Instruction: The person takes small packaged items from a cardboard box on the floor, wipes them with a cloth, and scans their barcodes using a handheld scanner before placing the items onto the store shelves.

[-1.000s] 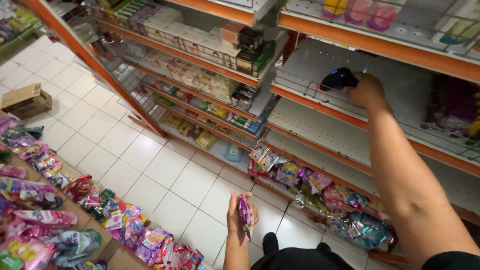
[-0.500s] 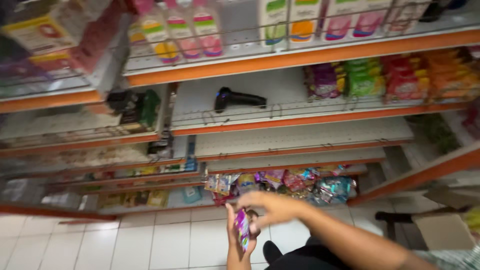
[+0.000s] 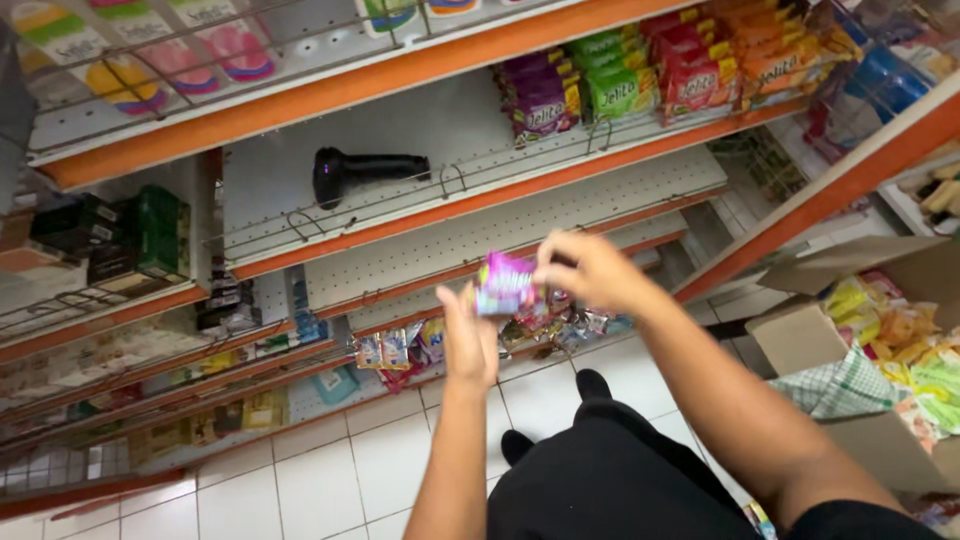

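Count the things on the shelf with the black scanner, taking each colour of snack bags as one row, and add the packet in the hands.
Black scanner: 1
Purple row: 1
Green row: 1
Red row: 1
Orange row: 1
Purple packet at the left hand: 1
Total: 6

Held between both hands [image 3: 540, 300]: a small purple and pink packet [image 3: 503, 284], upright. On the upper right shelf: rows of hanging snack bags, purple [image 3: 540, 100], green [image 3: 615, 80], red [image 3: 695, 70] and orange [image 3: 775, 55]. Top left: white pouches with pink and yellow patches [image 3: 150, 60]. Left shelf: dark green boxes [image 3: 150, 235]. Low, near the floor: a heap of small mixed-colour sachets [image 3: 400, 350]. At right: an open brown carton [image 3: 800, 335] full of yellow and green bags [image 3: 900, 340].
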